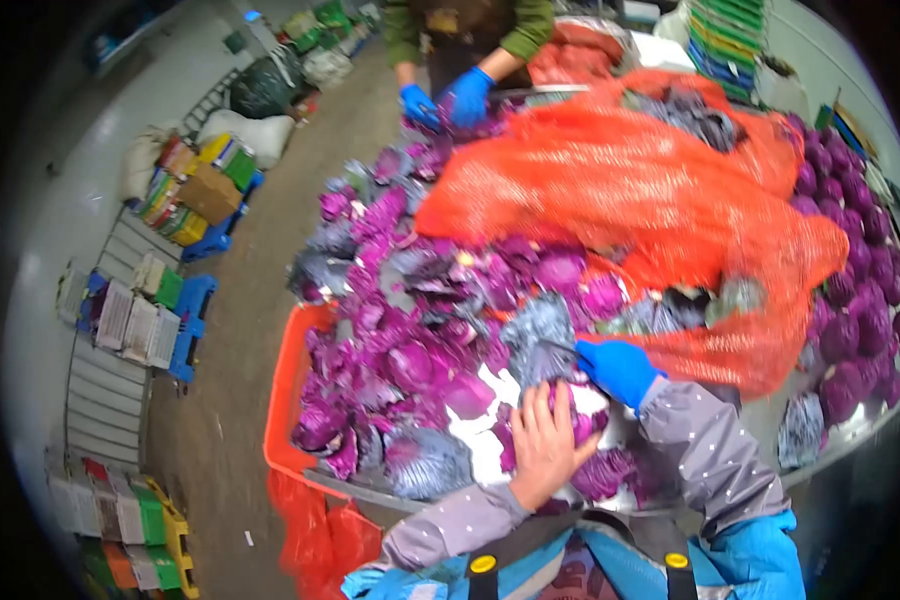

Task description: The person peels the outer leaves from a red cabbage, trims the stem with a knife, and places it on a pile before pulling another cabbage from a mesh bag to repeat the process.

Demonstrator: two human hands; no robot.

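My left hand [545, 445], bare, lies with its fingers over a red cabbage [587, 422] and grips it against the table near my body. In a blue glove, my right hand [618, 370] is closed just beyond that cabbage, around what looks like a knife [560, 348]; its handle is hidden in the fist. A greyish outer cabbage leaf [538, 325] lies beside the blade. Close to my left wrist sits a whole cabbage in dull outer leaves [428, 463]. Loose purple leaves [410, 365] are heaped to the left.
A red mesh sack [610, 180] sprawls across the table. Peeled cabbages [855, 335] are piled at the right. An orange crate [282, 400] edges the left side. Across the table are a co-worker's blue-gloved hands [468, 97]. Stacked crates on blue pallets [192, 325] stand along the left floor.
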